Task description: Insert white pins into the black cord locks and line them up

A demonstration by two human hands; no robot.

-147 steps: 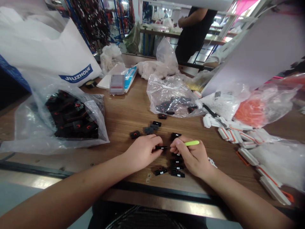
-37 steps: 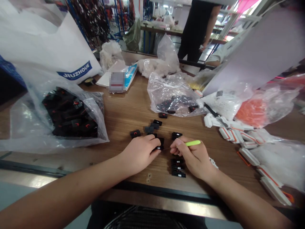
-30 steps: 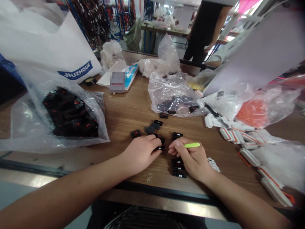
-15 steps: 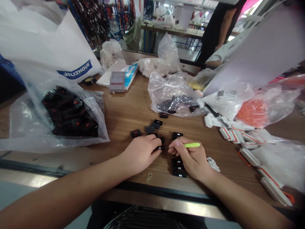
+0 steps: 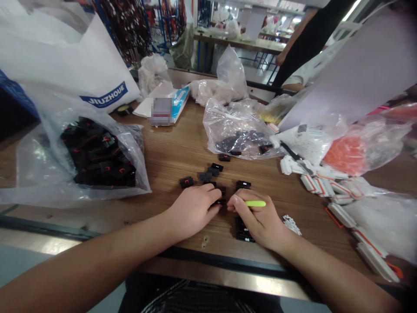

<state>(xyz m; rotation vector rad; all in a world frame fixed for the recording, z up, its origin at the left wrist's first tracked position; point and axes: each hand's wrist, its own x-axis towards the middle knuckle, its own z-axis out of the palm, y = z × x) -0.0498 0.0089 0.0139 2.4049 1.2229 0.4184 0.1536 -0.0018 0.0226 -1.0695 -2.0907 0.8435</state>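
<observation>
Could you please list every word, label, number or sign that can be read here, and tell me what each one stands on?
"JIUZHOUE": white letters on the blue label of the large white bag; any smaller line beneath is unreadable.
Blue-and-white booklet: lettering on its blue part, too blurred to read.
Clear bag of white pieces: a square code and printed lines, too small to read.

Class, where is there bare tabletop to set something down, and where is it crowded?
Bare table shows between the left clear bag and loose black parts, and a patch bordered by the middle clear bag, right hand and white pieces. Crowded: beside the left hand with black parts; along the right with white pieces and bags.
</observation>
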